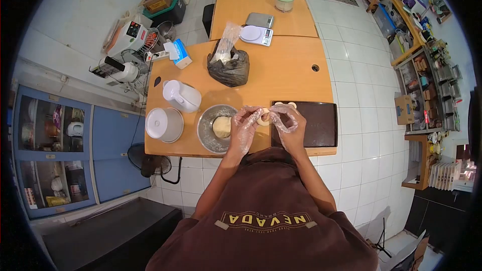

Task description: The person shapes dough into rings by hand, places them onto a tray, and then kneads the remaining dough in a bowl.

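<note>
Between my two hands I hold a small ring of pale dough (263, 120) up in front of my chest. My left hand (244, 126), dusted with flour, pinches its left side. The fingers of my right hand (290, 128), floury too, close on its right side. To the left stands a metal bowl (203, 138) with a lump of dough (221, 127) in it. A dark baking tray (314, 125) lies under and beyond my right hand. At its far left edge are small pale dough pieces (292, 104), partly hidden by my fingers.
Left of the bowl are a white lidded tub (164, 125) and a white jug (182, 96). Farther back on the table (281, 65) sit a black plastic bag (228, 70), a kitchen scale (256, 34), a grey flat device (260, 19) and a green-lidded container (284, 1).
</note>
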{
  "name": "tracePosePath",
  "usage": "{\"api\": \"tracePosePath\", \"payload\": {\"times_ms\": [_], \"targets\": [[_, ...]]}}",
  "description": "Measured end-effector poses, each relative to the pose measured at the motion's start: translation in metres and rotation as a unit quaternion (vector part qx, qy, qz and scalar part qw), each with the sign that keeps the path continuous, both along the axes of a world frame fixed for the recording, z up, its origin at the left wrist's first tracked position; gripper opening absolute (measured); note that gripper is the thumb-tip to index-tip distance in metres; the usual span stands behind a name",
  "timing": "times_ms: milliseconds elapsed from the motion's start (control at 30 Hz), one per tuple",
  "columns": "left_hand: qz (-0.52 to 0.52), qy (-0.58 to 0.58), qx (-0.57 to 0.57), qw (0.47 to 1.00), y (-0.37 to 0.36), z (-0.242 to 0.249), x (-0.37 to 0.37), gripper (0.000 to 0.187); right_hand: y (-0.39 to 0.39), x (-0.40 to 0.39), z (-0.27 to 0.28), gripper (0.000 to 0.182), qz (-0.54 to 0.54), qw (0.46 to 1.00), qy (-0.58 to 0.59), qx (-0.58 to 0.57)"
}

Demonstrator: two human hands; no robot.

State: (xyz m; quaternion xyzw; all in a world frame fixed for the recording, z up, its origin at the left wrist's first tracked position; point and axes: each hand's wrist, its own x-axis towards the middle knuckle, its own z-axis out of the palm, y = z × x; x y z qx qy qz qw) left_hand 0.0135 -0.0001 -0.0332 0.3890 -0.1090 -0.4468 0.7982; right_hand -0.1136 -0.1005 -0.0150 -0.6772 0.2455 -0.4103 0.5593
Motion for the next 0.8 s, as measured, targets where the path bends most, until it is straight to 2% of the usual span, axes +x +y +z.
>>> {"api": "tracePosePath", "payload": {"times_ms": [33,133,233,333,433,533,633,800], "targets": [[0.0,0.003,0.002,1.0,0.0,0.0,0.0,0.013,0.001,0.001,0.0,0.021,0.0,1.0,-0.008,0.023],[-0.009,-0.009,-0.01,1.0,-0.001,0.001,0.0,0.013,0.0,0.002,0.006,0.02,-0.003,0.999,0.021,-0.049],[-0.022,-0.045,0.043,0.998,-0.002,0.008,-0.001,0.014,0.0,0.004,0.015,0.018,0.016,0.997,0.034,-0.074],[-0.036,-0.062,0.001,0.997,0.0,0.005,0.002,0.015,-0.002,0.003,0.004,0.02,0.018,0.998,0.013,-0.062],[0.001,0.023,-0.008,1.0,-0.001,0.002,0.002,0.018,0.002,0.004,-0.004,0.022,0.036,0.995,-0.018,0.092],[0.016,0.035,-0.02,0.999,-0.003,-0.001,0.005,0.017,0.003,0.003,-0.003,0.025,0.044,0.991,-0.021,0.122],[-0.015,-0.012,-0.014,1.0,-0.001,0.001,0.005,0.018,0.004,0.005,0.001,0.027,0.03,0.992,-0.02,0.119],[-0.039,-0.071,0.018,0.997,0.001,0.011,-0.001,0.021,-0.001,0.003,-0.004,0.028,0.036,0.999,0.011,0.038]]}}
